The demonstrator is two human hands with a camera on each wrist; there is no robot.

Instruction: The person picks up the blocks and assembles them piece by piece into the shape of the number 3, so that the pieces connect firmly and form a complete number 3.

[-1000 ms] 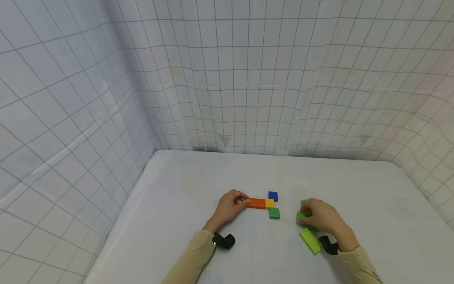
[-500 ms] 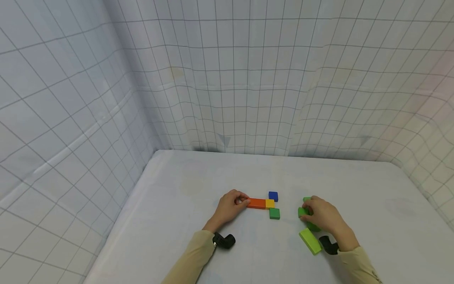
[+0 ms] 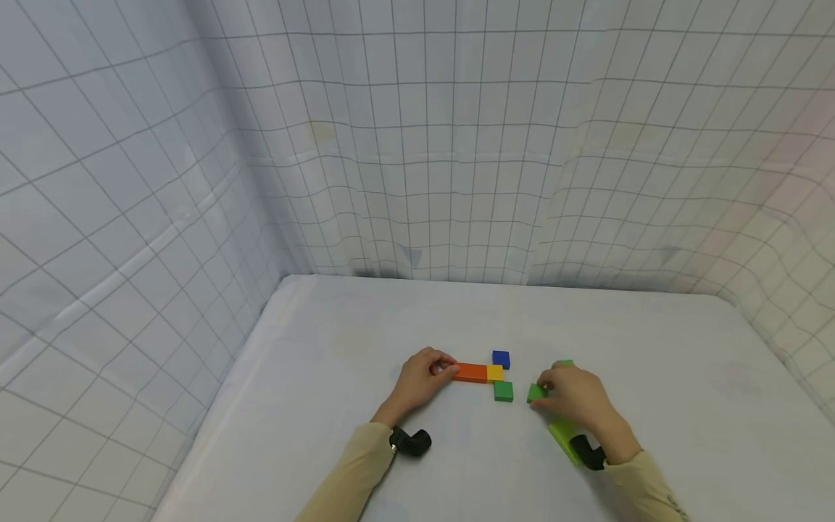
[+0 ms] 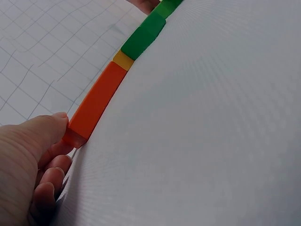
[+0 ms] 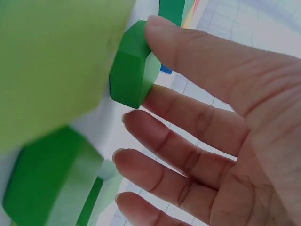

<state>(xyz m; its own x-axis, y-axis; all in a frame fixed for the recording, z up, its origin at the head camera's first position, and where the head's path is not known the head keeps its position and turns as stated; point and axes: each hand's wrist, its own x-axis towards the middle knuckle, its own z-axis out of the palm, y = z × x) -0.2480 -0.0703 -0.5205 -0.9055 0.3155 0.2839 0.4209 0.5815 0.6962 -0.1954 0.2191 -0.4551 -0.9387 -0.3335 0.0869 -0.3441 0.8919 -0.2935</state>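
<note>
My left hand pinches the left end of a long orange block lying on the table. A yellow block meets the orange block's right end. Behind the yellow one lies a blue block, and in front of it a dark green block. My right hand holds a small green block between thumb and index finger, a little right of the dark green block. In the right wrist view its other fingers are spread and hold nothing.
A lime block lies partly hidden under the right wrist. Another green block shows just behind the right hand, and a green block sits low in the right wrist view. Gridded white curtains surround the white table.
My right hand has moved left from the other green blocks, bringing the small green block closer to the dark green one. The left hand stays on the orange block.
</note>
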